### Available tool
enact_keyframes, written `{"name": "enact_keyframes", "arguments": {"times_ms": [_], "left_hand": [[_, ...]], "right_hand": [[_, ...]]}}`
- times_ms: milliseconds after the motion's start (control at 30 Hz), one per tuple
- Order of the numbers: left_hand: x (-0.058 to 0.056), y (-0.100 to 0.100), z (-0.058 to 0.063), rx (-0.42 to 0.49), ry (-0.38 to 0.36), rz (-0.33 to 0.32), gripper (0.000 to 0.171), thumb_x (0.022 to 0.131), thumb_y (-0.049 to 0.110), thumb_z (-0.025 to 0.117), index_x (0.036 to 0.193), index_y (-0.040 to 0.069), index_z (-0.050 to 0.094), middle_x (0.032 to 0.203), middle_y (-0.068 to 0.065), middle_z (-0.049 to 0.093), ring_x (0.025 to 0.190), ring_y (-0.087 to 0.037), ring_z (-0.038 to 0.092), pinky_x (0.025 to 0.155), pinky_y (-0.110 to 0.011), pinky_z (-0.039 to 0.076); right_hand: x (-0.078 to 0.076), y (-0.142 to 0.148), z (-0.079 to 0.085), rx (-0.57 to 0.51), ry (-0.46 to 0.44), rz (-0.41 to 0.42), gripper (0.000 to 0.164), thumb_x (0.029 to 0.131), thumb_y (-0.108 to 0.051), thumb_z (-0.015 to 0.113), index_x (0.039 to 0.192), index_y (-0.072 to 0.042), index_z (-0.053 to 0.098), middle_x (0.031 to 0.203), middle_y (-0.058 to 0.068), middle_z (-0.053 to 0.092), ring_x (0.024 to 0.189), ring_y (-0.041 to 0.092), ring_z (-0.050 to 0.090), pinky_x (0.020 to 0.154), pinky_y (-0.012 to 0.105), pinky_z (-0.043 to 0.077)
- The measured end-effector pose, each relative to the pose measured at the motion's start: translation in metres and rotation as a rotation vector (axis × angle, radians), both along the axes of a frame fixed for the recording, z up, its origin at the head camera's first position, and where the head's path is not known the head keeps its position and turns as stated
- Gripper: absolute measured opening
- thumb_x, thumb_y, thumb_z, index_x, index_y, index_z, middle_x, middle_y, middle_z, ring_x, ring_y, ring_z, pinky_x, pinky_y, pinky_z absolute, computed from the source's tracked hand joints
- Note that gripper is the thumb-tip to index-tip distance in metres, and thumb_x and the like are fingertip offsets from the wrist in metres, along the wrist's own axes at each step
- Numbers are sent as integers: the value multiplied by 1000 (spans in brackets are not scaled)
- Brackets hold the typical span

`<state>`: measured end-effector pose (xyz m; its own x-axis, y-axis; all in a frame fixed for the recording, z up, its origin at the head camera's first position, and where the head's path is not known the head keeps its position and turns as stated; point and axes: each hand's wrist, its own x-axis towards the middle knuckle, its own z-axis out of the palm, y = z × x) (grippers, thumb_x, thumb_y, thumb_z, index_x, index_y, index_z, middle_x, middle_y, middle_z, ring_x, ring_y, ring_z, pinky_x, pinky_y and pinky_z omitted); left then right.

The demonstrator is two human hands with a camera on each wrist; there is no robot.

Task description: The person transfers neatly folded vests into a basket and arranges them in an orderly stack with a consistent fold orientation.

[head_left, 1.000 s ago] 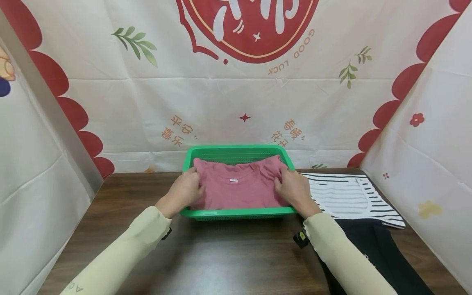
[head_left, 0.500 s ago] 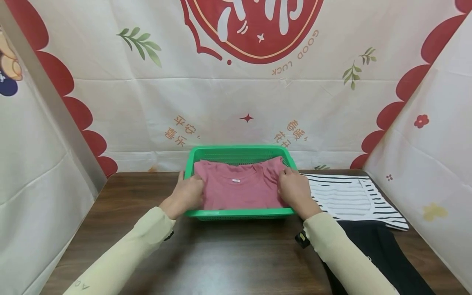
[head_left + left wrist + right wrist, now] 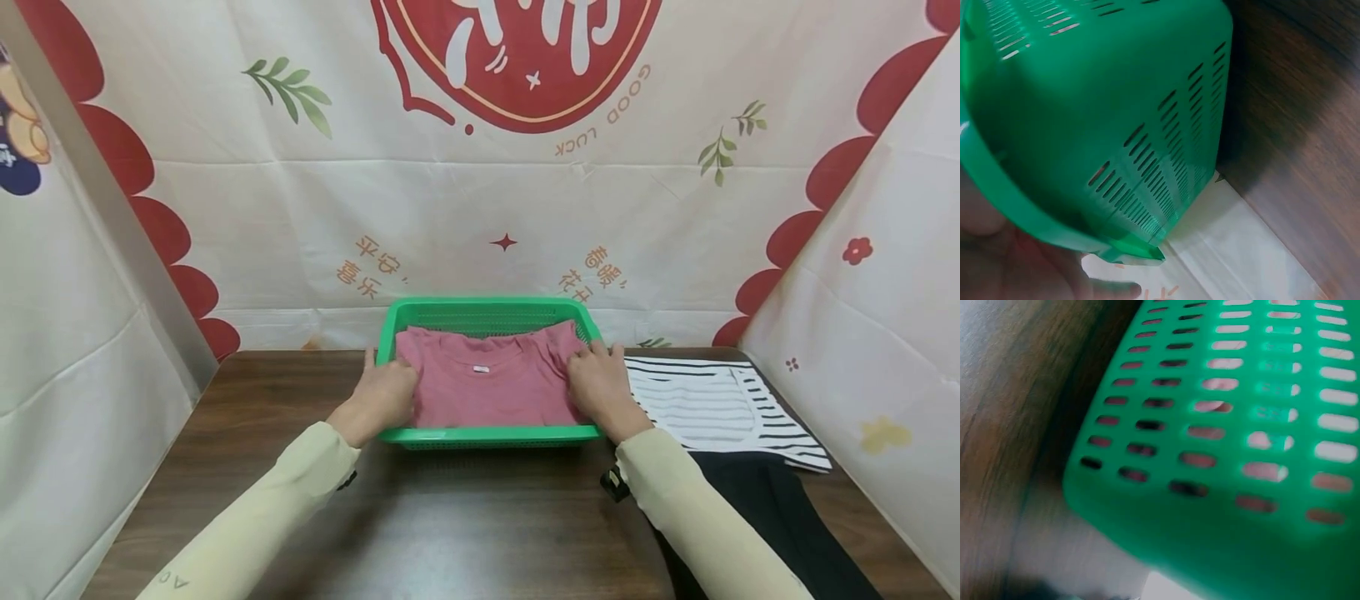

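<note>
Hands (image 3: 380,393) (image 3: 602,385) shifted to basket rim (image 3: 487,434), shirt (image 3: 491,392) inside

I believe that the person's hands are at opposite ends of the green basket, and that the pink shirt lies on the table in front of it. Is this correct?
Not quite: the pink shirt lies inside the green basket, not on the table, as the head view shows. The left hand and right hand are indeed at its opposite ends.
</note>
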<state>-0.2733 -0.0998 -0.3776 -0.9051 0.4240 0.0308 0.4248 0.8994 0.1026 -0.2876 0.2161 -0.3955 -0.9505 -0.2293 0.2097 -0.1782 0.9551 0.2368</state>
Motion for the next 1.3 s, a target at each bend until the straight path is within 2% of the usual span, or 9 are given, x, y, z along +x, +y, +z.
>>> {"name": "enact_keyframes", "arguments": {"times_ms": [200,267,400,500,567,700,967,1133,1300], "left_hand": [[4,-1,-1,96,74,-35,24,87,8,64,67,12,51,61,-1,52,66,-24,60,112,-67,20],[6,-1,0,122,115,-46,23,89,9,64,69,11,52,59,-1,53,65,-24,60,112,-65,24],[14,3,2,199,185,-101,7,89,10,68,88,3,67,76,-8,68,76,-27,67,107,-60,35],[20,8,3,267,222,-147,22,87,9,70,105,-3,69,93,-14,72,85,-29,68,97,-52,47],[24,11,3,300,234,-166,23,87,8,71,106,-4,70,96,-15,72,86,-28,67,88,-46,53],[30,18,1,353,219,-180,22,87,7,71,106,-4,70,99,-15,71,87,-26,67,79,-42,57],[40,28,1,393,169,-187,25,90,11,69,112,-1,69,108,-14,71,93,-25,66,81,-42,56],[47,35,2,436,122,-193,26,92,12,68,115,0,68,112,-13,70,102,-25,65,88,-42,55],[53,42,2,517,118,-243,24,92,11,67,114,-1,69,113,-14,70,108,-28,65,92,-43,54]], "right_hand": [[8,-8,10,-70,-22,-55,18,94,-12,56,91,1,69,98,20,69,97,38,59,83,59,37],[11,-9,13,-92,-25,-61,18,94,-13,57,93,1,69,101,20,69,99,38,60,86,61,37],[18,-9,17,-132,-1,-50,19,93,-14,57,97,0,68,104,19,69,100,38,62,87,62,38],[23,-7,18,-160,30,-33,21,95,-15,54,100,1,67,103,19,69,97,38,63,84,61,41],[25,-7,19,-172,48,-26,22,96,-15,53,102,1,67,101,20,70,96,38,63,81,61,42],[31,-5,21,-183,68,-19,24,97,-17,54,105,2,67,101,21,69,94,39,64,80,60,44],[39,-1,25,-190,100,3,24,96,-16,56,108,1,67,98,21,70,91,39,65,76,58,47],[43,2,25,-197,113,26,26,95,-15,58,111,3,67,100,22,69,92,39,65,75,58,50],[46,8,24,-243,141,62,29,94,-15,59,114,4,67,102,23,69,92,40,65,71,58,51]]}}
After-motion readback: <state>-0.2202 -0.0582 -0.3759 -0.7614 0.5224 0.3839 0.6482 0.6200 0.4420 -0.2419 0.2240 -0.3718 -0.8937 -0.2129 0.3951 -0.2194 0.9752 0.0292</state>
